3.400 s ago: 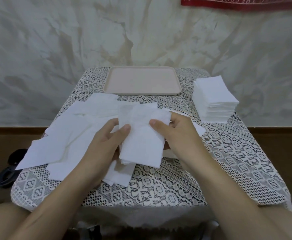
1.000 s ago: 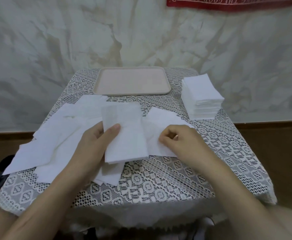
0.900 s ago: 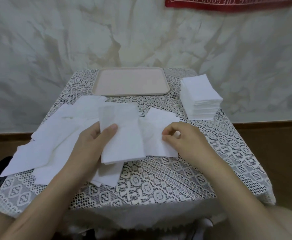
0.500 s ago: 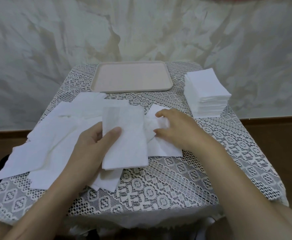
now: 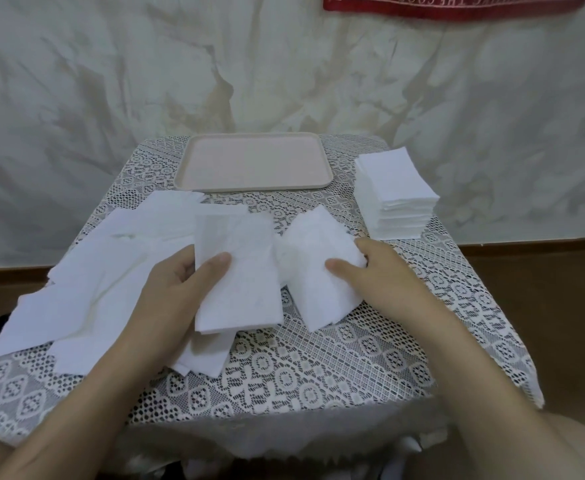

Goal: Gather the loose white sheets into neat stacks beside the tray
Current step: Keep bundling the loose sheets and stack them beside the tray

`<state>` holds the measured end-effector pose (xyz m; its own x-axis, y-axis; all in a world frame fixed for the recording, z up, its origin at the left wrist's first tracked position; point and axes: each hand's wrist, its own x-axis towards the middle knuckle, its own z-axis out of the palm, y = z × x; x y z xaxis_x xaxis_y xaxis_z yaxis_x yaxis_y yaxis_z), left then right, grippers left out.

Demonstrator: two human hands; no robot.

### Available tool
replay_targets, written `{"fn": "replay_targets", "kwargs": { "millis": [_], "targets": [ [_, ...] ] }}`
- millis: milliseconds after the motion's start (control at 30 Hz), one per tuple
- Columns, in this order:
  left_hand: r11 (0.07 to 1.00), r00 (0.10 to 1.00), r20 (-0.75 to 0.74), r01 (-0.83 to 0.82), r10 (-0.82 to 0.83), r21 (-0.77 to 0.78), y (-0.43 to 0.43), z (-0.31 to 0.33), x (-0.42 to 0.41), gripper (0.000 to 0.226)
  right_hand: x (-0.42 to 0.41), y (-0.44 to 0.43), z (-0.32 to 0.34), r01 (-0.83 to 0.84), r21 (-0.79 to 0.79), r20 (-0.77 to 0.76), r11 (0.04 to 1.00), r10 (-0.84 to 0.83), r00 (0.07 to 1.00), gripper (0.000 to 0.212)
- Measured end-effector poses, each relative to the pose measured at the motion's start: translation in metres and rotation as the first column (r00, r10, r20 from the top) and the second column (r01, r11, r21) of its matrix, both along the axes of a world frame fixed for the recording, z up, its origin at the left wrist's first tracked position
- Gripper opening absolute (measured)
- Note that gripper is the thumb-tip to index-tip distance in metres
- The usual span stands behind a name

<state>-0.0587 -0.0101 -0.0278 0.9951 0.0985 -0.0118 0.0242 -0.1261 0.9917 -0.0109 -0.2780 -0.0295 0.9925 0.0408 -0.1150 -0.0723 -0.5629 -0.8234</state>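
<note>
Bundle (image 5: 239, 271): gripped in the left hand (image 5: 176, 292), thumb on top, long axis running away from the person.
Sheet (image 5: 315, 289): just right of the bundle, slightly askew to it, pinched at its right edge by the right hand (image 5: 384, 275).
Loose sheets (image 5: 111, 268): spread to the left, nearer the left hand.
Stack (image 5: 396, 192): right of the tray (image 5: 256, 161), beyond the right hand.
</note>
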Motion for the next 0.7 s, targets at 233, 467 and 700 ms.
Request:
{"fn": "replay_targets", "kwargs": {
  "millis": [233,467,700],
  "targets": [
    [1.000,1.000,-0.005,-0.016,0.016,-0.023,0.001,0.002,-0.001,0.030,-0.002,0.007,0.007,0.034,0.129,0.094,0.991,-0.046,0.995,0.022],
    [0.999,1.000,-0.001,-0.020,0.020,-0.028,0.003,0.002,0.001,0.024,0.001,0.011,0.008,0.000,0.103,-0.021,0.995,0.002,1.000,0.018],
    [0.999,0.999,-0.001,-0.047,0.047,0.000,0.000,0.003,0.001,0.024,-0.002,0.011,0.005,0.099,-0.371,0.136,0.923,-0.052,0.989,0.063]
  ]
}}
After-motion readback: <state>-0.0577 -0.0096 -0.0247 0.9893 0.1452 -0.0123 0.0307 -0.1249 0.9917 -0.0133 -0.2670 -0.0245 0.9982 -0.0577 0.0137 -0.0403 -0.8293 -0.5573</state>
